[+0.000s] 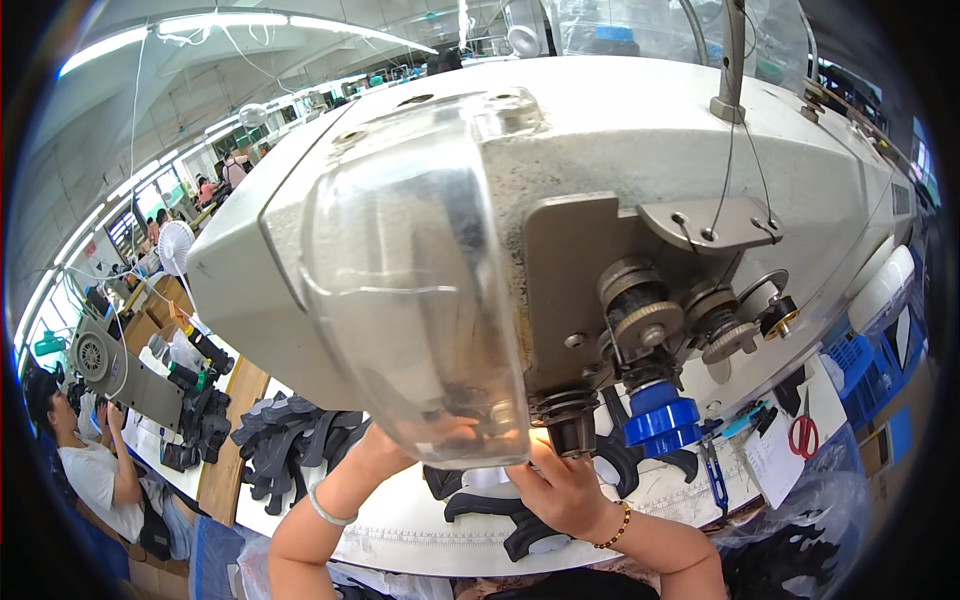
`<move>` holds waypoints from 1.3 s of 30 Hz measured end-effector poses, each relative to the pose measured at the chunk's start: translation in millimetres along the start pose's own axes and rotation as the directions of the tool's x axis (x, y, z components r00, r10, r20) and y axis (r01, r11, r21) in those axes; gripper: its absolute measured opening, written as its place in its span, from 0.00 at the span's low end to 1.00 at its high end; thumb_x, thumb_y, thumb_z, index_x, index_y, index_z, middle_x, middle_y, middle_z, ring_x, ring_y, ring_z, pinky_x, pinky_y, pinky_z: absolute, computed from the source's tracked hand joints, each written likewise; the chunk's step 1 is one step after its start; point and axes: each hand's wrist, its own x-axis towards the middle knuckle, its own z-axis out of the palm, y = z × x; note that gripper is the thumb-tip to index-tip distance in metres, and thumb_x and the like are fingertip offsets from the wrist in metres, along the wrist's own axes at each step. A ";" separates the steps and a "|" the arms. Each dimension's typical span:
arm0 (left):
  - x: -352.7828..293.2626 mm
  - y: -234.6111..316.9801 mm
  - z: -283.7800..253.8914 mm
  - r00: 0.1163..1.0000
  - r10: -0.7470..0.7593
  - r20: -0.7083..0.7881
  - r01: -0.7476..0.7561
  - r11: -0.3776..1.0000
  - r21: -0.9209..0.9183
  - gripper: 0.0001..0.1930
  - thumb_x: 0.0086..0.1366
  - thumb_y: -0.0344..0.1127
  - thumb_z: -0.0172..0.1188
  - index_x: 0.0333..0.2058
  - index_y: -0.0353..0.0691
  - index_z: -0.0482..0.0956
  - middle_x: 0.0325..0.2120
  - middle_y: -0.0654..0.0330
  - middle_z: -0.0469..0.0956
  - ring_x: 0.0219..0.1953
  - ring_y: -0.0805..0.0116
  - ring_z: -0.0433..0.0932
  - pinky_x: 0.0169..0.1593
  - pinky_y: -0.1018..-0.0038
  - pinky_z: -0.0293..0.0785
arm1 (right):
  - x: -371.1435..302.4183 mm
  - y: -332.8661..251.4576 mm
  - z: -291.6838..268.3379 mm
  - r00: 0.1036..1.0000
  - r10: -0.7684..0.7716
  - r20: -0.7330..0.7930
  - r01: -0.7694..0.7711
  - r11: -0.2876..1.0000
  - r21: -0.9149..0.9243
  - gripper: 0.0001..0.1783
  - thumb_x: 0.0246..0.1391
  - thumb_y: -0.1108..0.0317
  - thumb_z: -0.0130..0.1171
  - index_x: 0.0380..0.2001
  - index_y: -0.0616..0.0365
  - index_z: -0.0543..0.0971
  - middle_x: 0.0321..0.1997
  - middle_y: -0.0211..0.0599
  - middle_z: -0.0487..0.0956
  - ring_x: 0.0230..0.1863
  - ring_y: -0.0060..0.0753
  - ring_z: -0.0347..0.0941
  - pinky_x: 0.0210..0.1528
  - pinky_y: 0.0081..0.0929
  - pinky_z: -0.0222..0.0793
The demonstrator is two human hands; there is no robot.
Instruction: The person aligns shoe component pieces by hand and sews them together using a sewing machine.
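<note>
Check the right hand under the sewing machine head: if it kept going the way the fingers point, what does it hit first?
The right hand points up and away, under the machine. First in line looks like the dark needle-bar part just above its fingers, with the clear plastic guard beside it. Depth is unclear, so the fingers may already touch it.

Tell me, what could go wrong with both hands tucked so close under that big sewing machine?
The left hand and right hand work right below the sewing machine head, partly hidden by its clear guard, so fingers could stray near the needle area unseen. The dark cut pieces under the hands overlap and might shift or bunch. The red-handled scissors lie near the table's edge and could perhaps be knocked off.
</note>
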 end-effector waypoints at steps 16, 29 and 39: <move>-75.8 -78.1 37.1 0.789 -0.503 0.354 0.614 0.627 -0.480 0.24 0.65 0.33 0.50 0.59 0.35 0.60 0.55 0.52 0.66 0.55 0.63 0.66 0.54 0.70 0.69 | -6.7 6.5 8.6 0.996 -0.046 0.076 0.051 0.996 -0.072 0.21 0.50 0.69 0.56 0.50 0.54 0.75 0.39 0.40 0.76 0.39 0.35 0.74 0.44 0.31 0.71; -17.8 -28.3 8.1 0.940 -0.340 0.040 0.340 0.912 -0.228 0.08 0.52 0.33 0.66 0.33 0.44 0.84 0.33 0.60 0.81 0.35 0.62 0.78 0.41 0.69 0.73 | 3.3 3.1 2.9 0.999 -0.046 -0.004 0.045 0.992 -0.116 0.15 0.42 0.72 0.61 0.38 0.50 0.80 0.38 0.28 0.72 0.37 0.26 0.71 0.42 0.23 0.65; 15.3 74.5 -68.2 0.901 -0.188 0.390 0.180 0.982 0.057 0.13 0.56 0.38 0.64 0.41 0.45 0.81 0.36 0.58 0.79 0.31 0.60 0.79 0.35 0.70 0.77 | 1.5 4.1 -18.4 0.989 -0.145 0.012 0.145 0.981 -0.126 0.15 0.42 0.70 0.60 0.38 0.43 0.80 0.44 0.25 0.75 0.33 0.23 0.67 0.37 0.22 0.58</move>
